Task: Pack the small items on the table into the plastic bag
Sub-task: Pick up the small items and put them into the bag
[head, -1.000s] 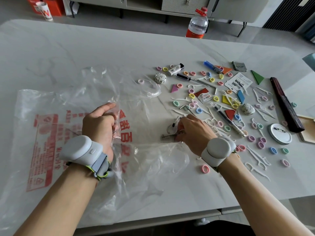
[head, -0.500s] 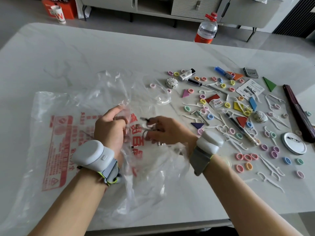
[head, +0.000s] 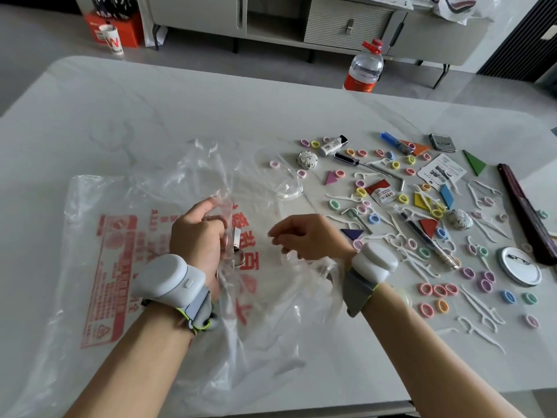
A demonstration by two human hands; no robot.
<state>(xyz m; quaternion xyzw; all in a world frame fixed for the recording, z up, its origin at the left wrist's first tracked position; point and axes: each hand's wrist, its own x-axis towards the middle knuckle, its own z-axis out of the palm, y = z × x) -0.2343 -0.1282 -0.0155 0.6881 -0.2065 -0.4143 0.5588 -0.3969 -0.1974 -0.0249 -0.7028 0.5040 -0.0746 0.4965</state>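
Observation:
A clear plastic bag [head: 99, 267] with red print lies spread over the left half of the white table [head: 180, 116]. My left hand [head: 197, 236] grips the bag's crumpled edge and holds its mouth up. A small metal nail clipper on a ring [head: 237, 241] sits inside the bag just right of that hand. My right hand [head: 304, 238] hovers at the bag's mouth with loosely curled fingers and holds nothing. Small items cover the table's right half: several coloured rings [head: 438, 290], white floss picks [head: 479, 309], coloured flat shapes [head: 351, 233] and a round tin badge [head: 520, 270].
Among the items lie a screwdriver [head: 351, 159], a lighter [head: 333, 145], a pen [head: 422, 233], a printed card [head: 441, 171] and a dark long case [head: 526, 212] at the right edge. Behind the table stands a water bottle [head: 364, 67]. A cabinet [head: 301, 22] runs along the back.
My right hand picked the nail clipper from the pile, carried it left to the bag's mouth and let it go inside. My left hand kept gripping the bag.

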